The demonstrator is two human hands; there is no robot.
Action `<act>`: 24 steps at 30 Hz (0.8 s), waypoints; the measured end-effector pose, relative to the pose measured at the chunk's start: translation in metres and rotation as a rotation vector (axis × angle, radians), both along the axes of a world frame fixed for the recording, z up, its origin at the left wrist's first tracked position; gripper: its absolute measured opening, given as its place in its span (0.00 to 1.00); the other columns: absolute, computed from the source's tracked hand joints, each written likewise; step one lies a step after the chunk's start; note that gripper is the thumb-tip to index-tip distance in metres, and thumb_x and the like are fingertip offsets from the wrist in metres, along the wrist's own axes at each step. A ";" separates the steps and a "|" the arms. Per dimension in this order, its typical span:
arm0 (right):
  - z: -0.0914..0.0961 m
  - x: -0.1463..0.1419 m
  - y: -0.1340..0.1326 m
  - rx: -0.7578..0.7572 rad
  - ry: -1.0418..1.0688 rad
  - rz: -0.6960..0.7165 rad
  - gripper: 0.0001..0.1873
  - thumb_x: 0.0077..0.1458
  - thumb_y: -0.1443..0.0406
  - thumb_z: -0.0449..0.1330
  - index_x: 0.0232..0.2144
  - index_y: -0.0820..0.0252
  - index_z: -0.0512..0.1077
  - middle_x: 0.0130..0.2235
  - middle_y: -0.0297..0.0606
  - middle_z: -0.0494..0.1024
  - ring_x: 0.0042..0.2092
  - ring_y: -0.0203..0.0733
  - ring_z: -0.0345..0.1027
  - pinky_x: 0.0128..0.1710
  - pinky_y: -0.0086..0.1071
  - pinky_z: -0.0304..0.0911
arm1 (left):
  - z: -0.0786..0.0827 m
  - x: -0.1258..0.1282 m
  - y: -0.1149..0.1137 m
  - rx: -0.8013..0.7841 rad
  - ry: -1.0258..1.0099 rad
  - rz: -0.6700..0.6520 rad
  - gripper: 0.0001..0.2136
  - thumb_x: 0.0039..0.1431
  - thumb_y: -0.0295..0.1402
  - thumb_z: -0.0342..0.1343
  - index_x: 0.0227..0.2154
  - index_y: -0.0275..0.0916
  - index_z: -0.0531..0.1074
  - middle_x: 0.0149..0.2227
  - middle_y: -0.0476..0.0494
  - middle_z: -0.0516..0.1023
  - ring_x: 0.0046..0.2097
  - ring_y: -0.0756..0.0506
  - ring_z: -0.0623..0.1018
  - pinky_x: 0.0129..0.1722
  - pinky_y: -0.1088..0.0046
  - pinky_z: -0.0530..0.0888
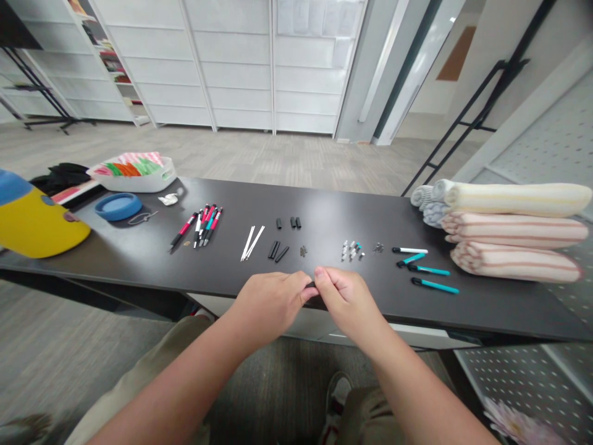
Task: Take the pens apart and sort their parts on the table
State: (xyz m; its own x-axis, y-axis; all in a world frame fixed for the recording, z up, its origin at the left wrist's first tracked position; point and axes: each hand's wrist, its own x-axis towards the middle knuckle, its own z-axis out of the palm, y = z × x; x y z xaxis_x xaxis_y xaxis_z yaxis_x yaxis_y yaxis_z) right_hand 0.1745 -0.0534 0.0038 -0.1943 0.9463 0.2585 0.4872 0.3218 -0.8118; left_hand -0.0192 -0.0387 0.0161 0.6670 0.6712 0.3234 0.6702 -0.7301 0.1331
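Note:
My left hand (273,303) and my right hand (345,293) meet at the desk's front edge, both with fingers closed. A small black pen part (311,285) shows between them, mostly hidden by the fingers. Just beyond the hands lie black grip tubes (274,250) and short black pieces (295,222). White refill sticks (252,243) rest to their left. Small springs (303,251) are near my fingertips. White and clear small parts (352,250) and tiny metal bits (378,247) sit to the right, beside several teal and white pen barrels (430,270) with black ends.
Several red, white and teal pens (204,225) lie on the left of the dark desk (324,207). Beyond them are a blue ring-shaped object (118,206), a white basket (162,177) and a yellow-blue object (41,222). Rolled towels (514,228) are stacked at right.

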 end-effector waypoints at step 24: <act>-0.002 -0.001 -0.003 0.102 -0.013 -0.014 0.24 0.74 0.57 0.47 0.23 0.55 0.51 0.23 0.27 0.51 0.25 0.33 0.47 0.26 0.31 0.44 | 0.010 -0.016 0.000 -0.414 -0.133 -0.031 0.16 0.77 0.41 0.45 0.35 0.40 0.69 0.31 0.50 0.74 0.33 0.47 0.74 0.35 0.71 0.62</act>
State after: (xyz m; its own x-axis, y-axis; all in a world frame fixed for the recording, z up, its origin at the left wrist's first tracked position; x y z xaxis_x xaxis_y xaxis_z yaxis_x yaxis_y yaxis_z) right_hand 0.1731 -0.0560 0.0021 -0.1852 0.9180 0.3508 0.5024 0.3952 -0.7690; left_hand -0.0356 -0.0388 0.0265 0.6596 0.7427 0.1156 0.6059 -0.6164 0.5030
